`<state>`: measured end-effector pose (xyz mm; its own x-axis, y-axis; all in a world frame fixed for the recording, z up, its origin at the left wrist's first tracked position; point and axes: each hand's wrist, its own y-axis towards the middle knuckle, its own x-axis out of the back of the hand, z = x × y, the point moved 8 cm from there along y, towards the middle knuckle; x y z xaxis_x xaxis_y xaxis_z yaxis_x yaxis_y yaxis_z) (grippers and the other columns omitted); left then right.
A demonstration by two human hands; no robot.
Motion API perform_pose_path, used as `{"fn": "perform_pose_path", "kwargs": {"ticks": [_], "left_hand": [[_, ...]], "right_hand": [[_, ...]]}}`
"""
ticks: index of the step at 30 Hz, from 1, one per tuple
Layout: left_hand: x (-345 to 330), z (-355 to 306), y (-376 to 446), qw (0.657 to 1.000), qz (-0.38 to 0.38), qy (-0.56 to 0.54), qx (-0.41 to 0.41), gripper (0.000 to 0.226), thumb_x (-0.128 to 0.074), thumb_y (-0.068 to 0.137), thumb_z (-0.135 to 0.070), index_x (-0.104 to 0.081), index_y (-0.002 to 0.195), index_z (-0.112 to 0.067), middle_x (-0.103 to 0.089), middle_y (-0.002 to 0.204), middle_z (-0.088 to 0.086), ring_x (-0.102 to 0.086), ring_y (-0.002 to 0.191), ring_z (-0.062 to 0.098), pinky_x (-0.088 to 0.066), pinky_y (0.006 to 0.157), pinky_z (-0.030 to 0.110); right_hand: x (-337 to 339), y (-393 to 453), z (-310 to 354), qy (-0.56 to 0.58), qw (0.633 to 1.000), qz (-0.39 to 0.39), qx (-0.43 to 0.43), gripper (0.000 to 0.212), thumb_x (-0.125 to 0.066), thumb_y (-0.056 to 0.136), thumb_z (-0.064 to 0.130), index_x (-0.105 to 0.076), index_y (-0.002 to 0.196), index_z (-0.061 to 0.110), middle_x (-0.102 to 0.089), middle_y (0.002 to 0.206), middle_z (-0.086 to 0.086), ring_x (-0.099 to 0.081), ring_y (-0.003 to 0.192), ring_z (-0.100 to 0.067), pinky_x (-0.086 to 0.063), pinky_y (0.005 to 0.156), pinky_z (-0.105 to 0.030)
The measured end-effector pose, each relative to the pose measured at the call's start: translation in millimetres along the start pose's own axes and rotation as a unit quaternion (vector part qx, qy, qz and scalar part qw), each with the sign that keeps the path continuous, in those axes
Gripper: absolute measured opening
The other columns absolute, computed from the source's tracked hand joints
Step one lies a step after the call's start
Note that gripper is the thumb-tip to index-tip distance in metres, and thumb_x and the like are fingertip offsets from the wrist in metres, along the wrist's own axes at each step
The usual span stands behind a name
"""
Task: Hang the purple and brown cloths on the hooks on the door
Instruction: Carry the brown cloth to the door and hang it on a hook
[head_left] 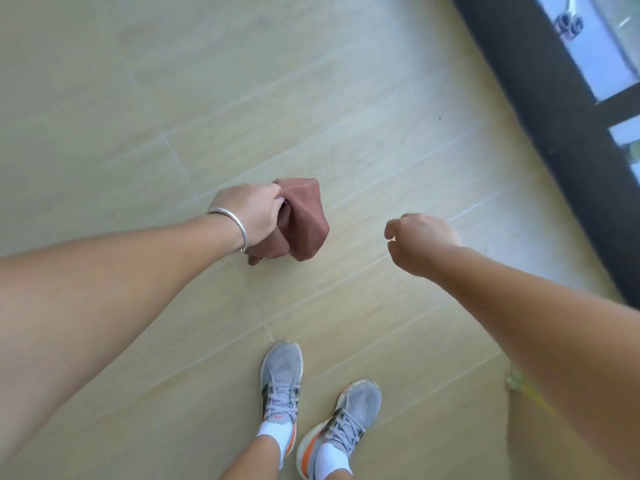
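Head view: the brown cloth (pixel 298 220) is bunched and held above the floor (pixel 173 81), hanging down from the left hand (pixel 251 216). That hand grips the cloth at its upper left fold, fingers curled into the fabric; a thin silver bangle (pixel 235 225) sits on the wrist. The right hand (pixel 420 242) is apart from the cloth, to its right, holding nothing, with fingers loosely curled and the thumb separate from them. Both forearms are bare and extend forward from the lower corners.

Below the hands, two grey laced shoes (pixel 282 379) with white socks stand on the floor, the left one ahead of the right. The floor is pale wood-look plank. A dark frame (pixel 554 109) runs diagonally along the upper right, with bright glass (pixel 595 53) beyond it.
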<state>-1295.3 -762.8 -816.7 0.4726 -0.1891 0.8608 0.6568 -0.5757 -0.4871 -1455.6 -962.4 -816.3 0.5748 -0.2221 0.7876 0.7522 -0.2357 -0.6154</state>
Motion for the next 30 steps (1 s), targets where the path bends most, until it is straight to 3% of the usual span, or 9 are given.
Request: {"fn": "perform_pose_path", "kwargs": {"ticks": [3, 8, 11, 15, 18, 20, 23, 25, 30], "left_hand": [[79, 46, -8, 0.996, -0.075, 0.006, 0.038, 0.031, -0.031, 0.099, -0.037, -0.058, 0.105, -0.024, -0.067, 0.099, 0.007, -0.059, 0.086, 0.032, -0.033, 0.065, 0.034], [160, 96, -45, 0.983, -0.166, -0.018, 0.072, 0.028, -0.032, 0.093, -0.036, -0.057, 0.102, -0.026, -0.066, 0.094, 0.004, -0.056, 0.08, 0.031, -0.032, 0.066, 0.033], [167, 107, -73, 0.968, -0.205, -0.12, 0.076, 0.025, -0.038, 0.097, -0.031, -0.058, 0.109, -0.022, -0.066, 0.099, 0.009, -0.059, 0.088, 0.034, -0.035, 0.067, 0.033], [129, 117, -116, 0.91, -0.237, -0.307, 0.148, 0.031, -0.045, 0.095, -0.034, -0.056, 0.123, -0.028, -0.069, 0.109, 0.006, -0.061, 0.098, 0.031, -0.042, 0.076, 0.032], [62, 121, -153, 0.915, -0.168, -0.302, 0.209, 0.042, -0.049, 0.091, -0.046, -0.05, 0.129, -0.031, -0.068, 0.098, 0.0, -0.062, 0.095, 0.028, -0.045, 0.074, 0.033], [4, 124, -181, 0.921, -0.061, -0.294, 0.248, 0.047, -0.052, 0.087, -0.054, -0.051, 0.127, -0.03, -0.064, 0.09, -0.005, -0.061, 0.091, 0.026, -0.043, 0.071, 0.031], [-78, 126, -223, 0.926, 0.116, -0.23, 0.275, 0.054, -0.052, 0.087, -0.056, -0.048, 0.132, -0.027, -0.062, 0.121, -0.004, -0.059, 0.109, 0.024, -0.047, 0.087, 0.033], [-111, 132, -242, 0.924, 0.15, -0.193, 0.293, 0.052, -0.052, 0.089, -0.048, -0.047, 0.135, -0.025, -0.06, 0.128, 0.0, -0.057, 0.114, 0.025, -0.047, 0.093, 0.033], [-159, 130, -256, 0.925, 0.148, -0.181, 0.3, 0.05, -0.051, 0.09, -0.04, -0.043, 0.137, -0.028, -0.06, 0.126, -0.001, -0.058, 0.112, 0.025, -0.048, 0.088, 0.033]], "right_hand": [[52, 9, 49, -0.006, 1.0, -0.009, 0.027, 0.026, -0.043, 0.091, 0.019, -0.062, 0.108, 0.02, -0.06, 0.109, -0.003, -0.059, 0.098, -0.029, -0.048, 0.076, -0.033], [119, 14, 119, -0.012, 0.997, -0.03, 0.064, 0.026, -0.043, 0.091, 0.022, -0.061, 0.109, 0.024, -0.06, 0.11, -0.001, -0.059, 0.1, -0.028, -0.043, 0.071, -0.032], [137, 6, 146, -0.02, 0.996, -0.037, 0.082, 0.026, -0.043, 0.091, 0.024, -0.062, 0.109, 0.025, -0.061, 0.11, 0.0, -0.059, 0.099, -0.027, -0.042, 0.069, -0.031], [128, -9, 164, -0.05, 0.993, -0.02, 0.109, 0.027, -0.043, 0.091, 0.022, -0.061, 0.11, 0.024, -0.061, 0.109, 0.0, -0.059, 0.098, -0.027, -0.042, 0.069, -0.031], [103, -23, 164, -0.067, 0.991, -0.001, 0.116, 0.028, -0.043, 0.09, 0.022, -0.061, 0.111, 0.026, -0.061, 0.11, 0.0, -0.059, 0.098, -0.026, -0.041, 0.07, -0.031], [79, -34, 161, -0.075, 0.99, 0.022, 0.118, 0.029, -0.043, 0.089, 0.022, -0.061, 0.111, 0.027, -0.061, 0.111, 0.001, -0.059, 0.099, -0.025, -0.039, 0.069, -0.03], [37, -48, 156, -0.084, 0.987, 0.059, 0.123, 0.031, -0.043, 0.089, 0.02, -0.06, 0.113, 0.028, -0.06, 0.113, 0.002, -0.059, 0.101, -0.023, -0.037, 0.069, -0.029], [10, -55, 155, -0.096, 0.984, 0.075, 0.129, 0.032, -0.043, 0.088, 0.019, -0.06, 0.114, 0.027, -0.06, 0.114, 0.001, -0.059, 0.102, -0.024, -0.038, 0.07, -0.028], [-54, -65, 157, -0.084, 0.982, 0.109, 0.131, 0.033, -0.042, 0.088, 0.02, -0.059, 0.117, 0.025, -0.058, 0.116, 0.001, -0.058, 0.105, -0.025, -0.041, 0.072, -0.03]]}}
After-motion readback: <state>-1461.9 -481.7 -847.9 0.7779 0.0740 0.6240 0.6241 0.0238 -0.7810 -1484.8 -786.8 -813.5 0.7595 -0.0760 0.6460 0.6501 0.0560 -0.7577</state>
